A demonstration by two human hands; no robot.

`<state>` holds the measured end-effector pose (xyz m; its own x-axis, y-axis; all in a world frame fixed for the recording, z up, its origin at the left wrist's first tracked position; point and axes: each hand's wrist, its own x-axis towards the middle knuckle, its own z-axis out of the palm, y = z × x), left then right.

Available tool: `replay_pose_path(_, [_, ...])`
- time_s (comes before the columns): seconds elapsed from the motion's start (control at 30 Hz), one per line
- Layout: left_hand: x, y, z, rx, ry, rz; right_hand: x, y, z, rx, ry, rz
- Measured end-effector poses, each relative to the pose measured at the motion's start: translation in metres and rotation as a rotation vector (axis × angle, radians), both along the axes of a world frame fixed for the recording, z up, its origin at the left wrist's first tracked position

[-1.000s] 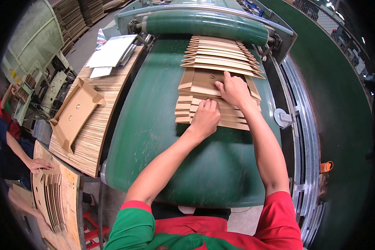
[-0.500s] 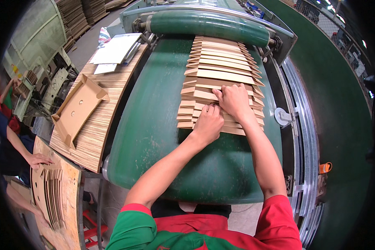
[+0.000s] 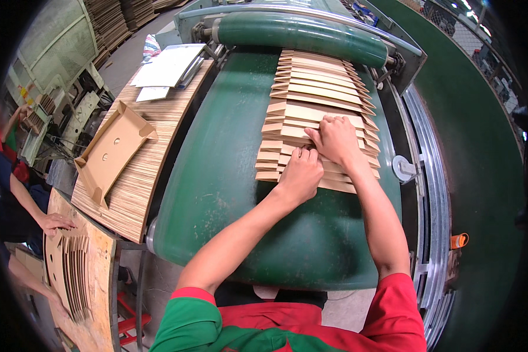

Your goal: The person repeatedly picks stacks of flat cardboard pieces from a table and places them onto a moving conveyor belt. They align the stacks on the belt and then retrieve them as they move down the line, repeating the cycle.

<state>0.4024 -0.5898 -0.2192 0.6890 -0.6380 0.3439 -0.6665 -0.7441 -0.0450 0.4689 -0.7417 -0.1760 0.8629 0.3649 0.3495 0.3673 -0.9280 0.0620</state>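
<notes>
A long row of folded brown cardboard trays (image 3: 320, 97) overlaps like shingles on the green conveyor belt (image 3: 217, 146). My left hand (image 3: 302, 174) is at the near part of the row, its fingers curled down onto the cardboard edges. Just beyond it and to the right, my right hand (image 3: 337, 141) is closed over the trays too, its thumb pointing left toward my left hand. The fingertips of both hands are partly hidden among the folds. Past my hands, the far end of the row runs beneath a green roller (image 3: 302, 38).
On the left, a striped board surface (image 3: 126, 190) bears an open cardboard tray (image 3: 116, 149) and white sheets (image 3: 167, 64). A co-worker's hand (image 3: 57, 223) rests by cardboard pieces on a wooden table (image 3: 102, 252). Metal rails (image 3: 431, 205) run along the right, near an orange object (image 3: 460, 240).
The whole view has shifted slightly, with the belt and trays appearing a little farther right. Both hands stay closed on the cardboard row, in nearly the same place on it.
</notes>
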Motion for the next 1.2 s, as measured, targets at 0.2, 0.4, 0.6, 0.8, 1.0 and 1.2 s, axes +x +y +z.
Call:
replay_pose_path(0.2, [-0.022, 0.004, 0.005, 0.010, 0.005, 0.023, 0.043, -0.014, 0.028, 0.207, 0.014, -0.032])
replay_pose_path(0.4, [-0.049, 0.008, 0.003, -0.054, -0.062, 0.046, 0.070, 0.002, 0.003, -0.184, -0.139, -0.068])
replay_pose_path(0.6, [-0.053, -0.003, -0.022, -0.173, -0.175, 0.096, 0.077, -0.002, -0.014, -0.215, -0.135, -0.048])
replay_pose_path(0.8, [-0.078, -0.003, -0.037, -0.016, -0.172, 0.140, 0.040, 0.010, -0.012, -0.281, 0.017, 0.047])
replay_pose_path(1.0, [-0.206, 0.027, -0.002, 0.010, -0.155, 0.173, -0.066, 0.030, 0.024, -0.261, 0.156, 0.210])
replay_pose_path(1.2, [-0.303, 0.058, 0.059, 0.002, 0.077, 0.118, -0.161, 0.053, 0.076, -0.222, 0.367, 0.420])
